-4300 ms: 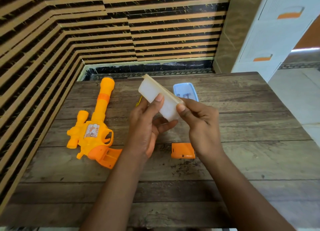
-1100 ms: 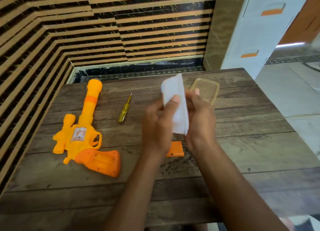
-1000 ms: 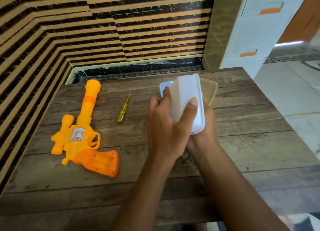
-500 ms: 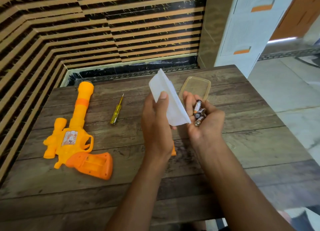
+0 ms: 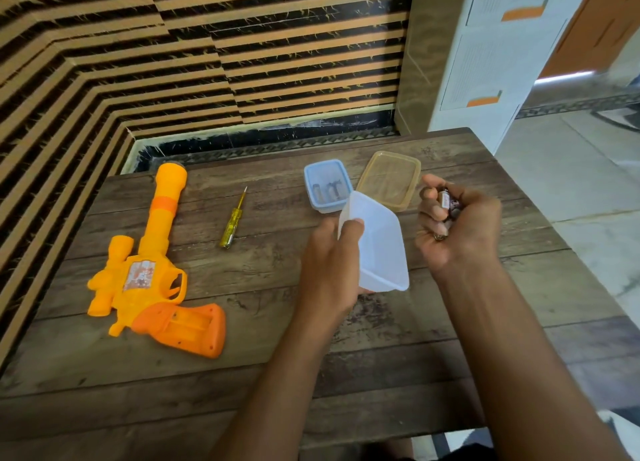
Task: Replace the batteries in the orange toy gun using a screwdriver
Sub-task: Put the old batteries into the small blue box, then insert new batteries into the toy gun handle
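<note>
Left grip point(image 5: 329, 263) holds a tilted white plastic tub point(image 5: 381, 246); right grip point(image 5: 460, 228) clasps batteries point(image 5: 444, 199), seemingly three, over the bench point(image 5: 277, 363).

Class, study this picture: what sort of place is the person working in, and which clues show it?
Probably a room in a home, not a workshop: a worn wooden plank table stands near a striped tile wall, with a white drawer cabinet and tiled floor beside it.

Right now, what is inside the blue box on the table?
A few batteries lie in the blue box. The white container in the left hand covers its near corner, so the count is unclear.
</note>
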{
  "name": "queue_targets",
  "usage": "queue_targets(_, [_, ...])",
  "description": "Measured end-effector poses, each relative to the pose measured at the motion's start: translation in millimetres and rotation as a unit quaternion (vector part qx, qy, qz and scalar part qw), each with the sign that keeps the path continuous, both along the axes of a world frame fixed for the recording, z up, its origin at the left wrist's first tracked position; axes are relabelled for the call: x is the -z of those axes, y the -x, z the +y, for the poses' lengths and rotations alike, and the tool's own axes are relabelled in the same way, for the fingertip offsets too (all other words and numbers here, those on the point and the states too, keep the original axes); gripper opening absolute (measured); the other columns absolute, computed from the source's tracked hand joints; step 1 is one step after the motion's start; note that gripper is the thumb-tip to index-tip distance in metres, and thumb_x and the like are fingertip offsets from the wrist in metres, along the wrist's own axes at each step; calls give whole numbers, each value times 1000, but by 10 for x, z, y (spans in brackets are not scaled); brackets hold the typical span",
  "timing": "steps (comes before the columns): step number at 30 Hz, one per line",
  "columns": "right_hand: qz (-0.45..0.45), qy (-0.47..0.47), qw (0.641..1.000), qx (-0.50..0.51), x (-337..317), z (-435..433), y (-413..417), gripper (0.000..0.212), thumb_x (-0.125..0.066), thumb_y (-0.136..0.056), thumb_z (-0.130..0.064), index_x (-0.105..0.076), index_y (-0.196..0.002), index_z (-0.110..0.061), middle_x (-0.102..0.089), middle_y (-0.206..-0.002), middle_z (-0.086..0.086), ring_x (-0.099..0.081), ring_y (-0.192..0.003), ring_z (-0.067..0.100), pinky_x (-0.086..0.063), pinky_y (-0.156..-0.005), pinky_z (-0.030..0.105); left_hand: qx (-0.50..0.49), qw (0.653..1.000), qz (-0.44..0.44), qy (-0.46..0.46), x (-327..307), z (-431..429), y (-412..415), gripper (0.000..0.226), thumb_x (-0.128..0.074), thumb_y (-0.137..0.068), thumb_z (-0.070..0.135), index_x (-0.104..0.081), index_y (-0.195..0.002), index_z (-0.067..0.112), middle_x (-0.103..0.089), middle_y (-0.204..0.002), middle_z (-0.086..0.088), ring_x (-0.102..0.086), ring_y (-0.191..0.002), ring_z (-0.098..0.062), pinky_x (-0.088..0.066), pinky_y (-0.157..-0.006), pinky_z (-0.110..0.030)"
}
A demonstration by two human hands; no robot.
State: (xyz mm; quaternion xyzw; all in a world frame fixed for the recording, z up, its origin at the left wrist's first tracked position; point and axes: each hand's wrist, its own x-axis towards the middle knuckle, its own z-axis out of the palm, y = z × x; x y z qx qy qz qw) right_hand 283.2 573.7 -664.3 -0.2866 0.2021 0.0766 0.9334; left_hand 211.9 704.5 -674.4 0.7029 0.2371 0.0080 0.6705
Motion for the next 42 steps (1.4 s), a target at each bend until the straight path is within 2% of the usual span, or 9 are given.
queue_targets(3, [-23,16,1000,4,-21,7,-1,28,-38,-104,-7,-59,-85,-6,-52,-62,4,-39,-35,7,-22,-28,17,7,995,-6,-99,95,-75,6,36,-50,-84,46,-67,-88,14,-70,-88,-4,-73,-83,-23,-65,-64,-54])
queue_targets(8, [-62,107,992,18,9,50,6,31,-42,-108,-15,-55,-81,-12,-58,-62,3,-40,-37,12,-24,-35,21,16,977,-14,-211,186,-149,2,34,-45,-102,34,-66,-92,10,-69,-95,-9,-74,-73,-23,-58,-44,-31])
queue_targets(12, [-67,165,983,42,-18,80,20,29,-42,-106,-14,-54,-79,-11,-54,-55,4,-37,-36,15,-22,-39,20,16,943,-53,-327,173,-204,56,43,-41,-104,33,-60,-73,10,-65,-72,-6,-69,-59,-21,-59,-54,-47])
queue_targets(17, [-64,210,974,52,-87,132,57,34,-39,-103,-8,-47,-70,-14,-43,-46,-4,-34,-36,13,-21,-40,17,8,916,-30,-399,85,-230,84,45,-49,-102,28,-44,-60,14,-51,-61,-1,-50,-55,-15,-32,-49,-30])
queue_targets(21, [-77,236,968,38,-90,163,85,38,-43,-105,-11,-47,-68,-14,-41,-47,-3,-34,-36,12,-22,-39,18,25,916,-2,-400,65,-243,91,34,-53,-99,30,-57,-72,10,-61,-71,-6,-57,-64,-23,-39,-54,-33])
queue_targets(26, [-120,247,961,4,-35,226,98,33,-57,-106,-21,-52,-74,-12,-46,-50,1,-35,-37,13,-24,-39,19,21,920,-13,-391,73,-188,87,38,-53,-100,33,-53,-68,12,-62,-68,-5,-58,-60,-21,-37,-52,-31])
queue_targets(31, [-174,252,951,-48,20,421,187,35,-60,-107,-26,-52,-80,-6,-51,-50,6,-30,-32,13,-24,-39,18,-3,923,-58,-380,14,59,126,28,-54,-99,27,-70,-80,13,-70,-73,0,-65,-65,-14,-54,-58,-37])
queue_targets(38, [-168,258,944,-119,12,788,469,35,-54,-109,-27,-63,-86,-2,-52,-53,6,-31,-31,12,-22,-40,17,-104,914,-122,-372,-162,554,394,18,-62,-96,15,-75,-84,16,-59,-64,16,-59,-62,3,-43,-57,-16])
queue_targets(42, [-194,253,935,-157,10,973,645,35,-59,-106,-24,-59,-85,3,-51,-55,8,-31,-30,13,-22,-41,17,-147,913,-105,-365,-235,835,509,14,-63,-93,11,-77,-95,12,-71,-79,2,-67,-76,-14,-50,-69,-28])
